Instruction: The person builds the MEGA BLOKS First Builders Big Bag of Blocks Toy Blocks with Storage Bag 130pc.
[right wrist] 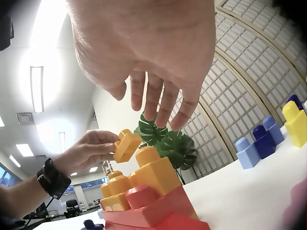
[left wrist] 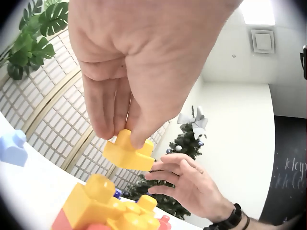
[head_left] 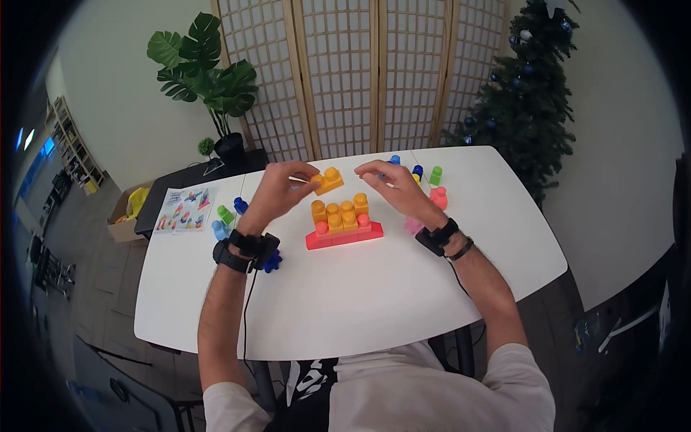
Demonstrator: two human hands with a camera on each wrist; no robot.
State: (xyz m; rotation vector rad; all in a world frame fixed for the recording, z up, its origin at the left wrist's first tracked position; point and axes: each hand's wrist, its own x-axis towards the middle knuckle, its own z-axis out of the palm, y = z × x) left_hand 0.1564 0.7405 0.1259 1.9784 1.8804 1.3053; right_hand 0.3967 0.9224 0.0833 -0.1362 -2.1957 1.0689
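Note:
Between thumb and fingers, my left hand (head_left: pixel 275 193) pinches a yellow toy building block (head_left: pixel 330 184) with two studs. The block hangs tilted above a small stack in the middle of the table. That stack has a long red base (head_left: pixel 344 239) with sloped ends, and yellow blocks (right wrist: pixel 156 173) rise on it, highest at both sides. A red stud (right wrist: pixel 142 196) shows in front of them. Across the stack, my right hand (head_left: pixel 396 191) hovers with relaxed fingers and holds nothing. In the left wrist view, its fingertips are close to the held block.
Loose blocks lie on the white table (head_left: pixel 309 302): green (head_left: pixel 225 214) and blue ones at left, a green block (head_left: pixel 436 175) and a red one (head_left: pixel 438 197) at right. A printed picture sheet (head_left: pixel 186 210) lies at the left edge. Cables trail from both wrists.

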